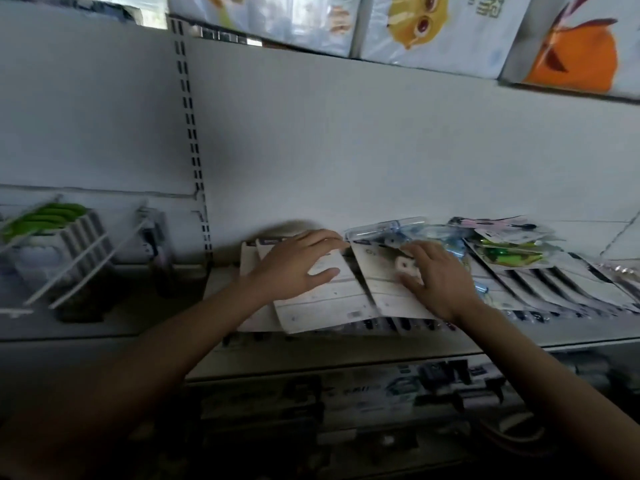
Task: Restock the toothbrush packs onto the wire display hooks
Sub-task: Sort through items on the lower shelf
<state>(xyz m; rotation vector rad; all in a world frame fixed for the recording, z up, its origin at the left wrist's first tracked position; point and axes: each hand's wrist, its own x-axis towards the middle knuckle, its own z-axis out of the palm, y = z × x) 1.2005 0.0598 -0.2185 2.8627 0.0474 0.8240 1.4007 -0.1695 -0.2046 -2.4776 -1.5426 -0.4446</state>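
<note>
Both hands flat-ish on the toothbrush packs lying on the shelf, nothing actually picked up.

The left hand (298, 263) has straight, spread fingers resting on top of a pale cardboard-backed toothbrush pack (322, 299), so it's open. The right hand (438, 275) touches the next pale card pack (388, 289) just beside it, fingers only loosely bent, and it's too blurry to say whether it pinches anything. Both packs lie flat with their long axis running from the back wall towards the shelf's front edge, tilted a bit to the right at the near end. Further right of the right hand, a fanned row of grey-and-white packs (554, 285) slants the same way, with a clear blister pack (388, 228) behind the fingers. Well off to the left of the left hand, white wire display hooks (79, 263) stick out, holding green-topped packs (45, 216).
</note>
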